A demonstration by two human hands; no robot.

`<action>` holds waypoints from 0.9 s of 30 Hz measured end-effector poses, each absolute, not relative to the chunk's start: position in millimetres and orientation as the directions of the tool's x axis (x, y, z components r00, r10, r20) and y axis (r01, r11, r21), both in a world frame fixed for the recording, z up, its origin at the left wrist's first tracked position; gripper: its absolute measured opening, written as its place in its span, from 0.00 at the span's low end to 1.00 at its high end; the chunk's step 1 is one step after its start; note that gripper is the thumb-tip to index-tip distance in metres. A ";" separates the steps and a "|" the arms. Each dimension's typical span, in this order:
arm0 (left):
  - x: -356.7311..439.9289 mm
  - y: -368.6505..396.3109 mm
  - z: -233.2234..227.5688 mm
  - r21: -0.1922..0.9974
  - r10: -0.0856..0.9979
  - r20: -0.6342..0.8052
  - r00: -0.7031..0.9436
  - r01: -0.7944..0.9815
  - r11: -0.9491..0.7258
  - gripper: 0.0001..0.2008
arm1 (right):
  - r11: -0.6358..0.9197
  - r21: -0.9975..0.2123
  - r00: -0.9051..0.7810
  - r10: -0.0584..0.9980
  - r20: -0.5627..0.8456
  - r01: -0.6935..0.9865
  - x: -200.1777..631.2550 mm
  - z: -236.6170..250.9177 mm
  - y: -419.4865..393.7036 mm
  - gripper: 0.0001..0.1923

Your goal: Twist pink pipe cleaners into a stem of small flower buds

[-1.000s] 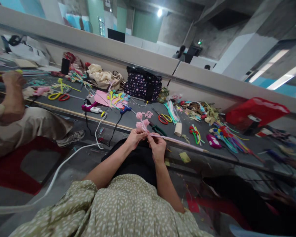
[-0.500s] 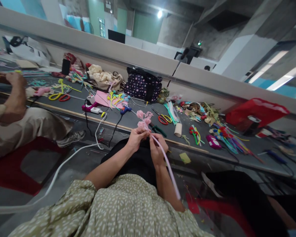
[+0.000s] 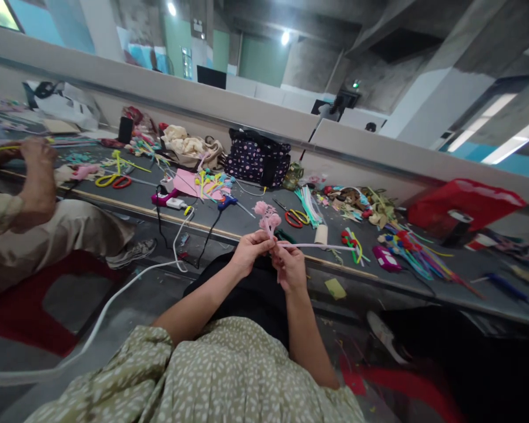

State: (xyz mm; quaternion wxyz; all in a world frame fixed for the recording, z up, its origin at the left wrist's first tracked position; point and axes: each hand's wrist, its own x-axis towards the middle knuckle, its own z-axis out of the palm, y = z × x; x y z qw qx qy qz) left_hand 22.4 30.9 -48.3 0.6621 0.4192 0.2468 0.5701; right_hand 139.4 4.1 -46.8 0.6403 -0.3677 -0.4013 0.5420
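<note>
My left hand [image 3: 250, 251] pinches the stem of a small pink pipe-cleaner flower [image 3: 267, 215], whose fuzzy buds stand above my fingers. Close beside it, my right hand [image 3: 290, 267] grips a long pale pink pipe cleaner [image 3: 321, 246] where it meets that stem. Its free end sticks out level to the right, over the table edge. Both hands hover above my lap, just in front of the low dark table [image 3: 247, 220].
Red-and-yellow scissors [image 3: 296, 218], a blue glue gun [image 3: 226, 202], a tape roll [image 3: 321, 234], a dotted bag [image 3: 256, 158], a red bag [image 3: 462, 204] and several coloured pipe cleaners lie on the table. Another person's arm [image 3: 35, 176] works at the left. A white cable [image 3: 114, 294] crosses the floor.
The long pink pipe cleaner swung from level down past my right wrist and back up to level on the right. My hands stayed together at the stem.
</note>
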 end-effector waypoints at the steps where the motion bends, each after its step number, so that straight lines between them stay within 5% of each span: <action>1: 20.8 31.3 -48.3 0.840 0.954 0.159 0.255 -0.543 0.005 0.16 | 0.075 -0.886 0.016 0.997 0.076 -0.457 141.6 -45.7 3.6 0.11; 5: 15.0 32.6 -48.0 0.858 0.926 0.201 0.320 -0.514 -0.008 0.15 | -0.088 -0.823 -0.164 0.987 0.006 -0.561 148.0 -46.2 1.7 0.11; 9: 12.1 32.3 -47.5 0.867 0.930 0.229 0.289 -0.494 -0.059 0.14 | -0.088 -0.826 -0.162 0.987 0.004 -0.557 147.2 -50.9 0.1 0.12; 27: 16.3 25.8 -42.0 0.847 0.957 0.222 0.188 -0.523 -0.094 0.13 | 0.413 -0.906 0.231 0.894 0.384 -0.089 137.8 -56.0 -11.3 0.11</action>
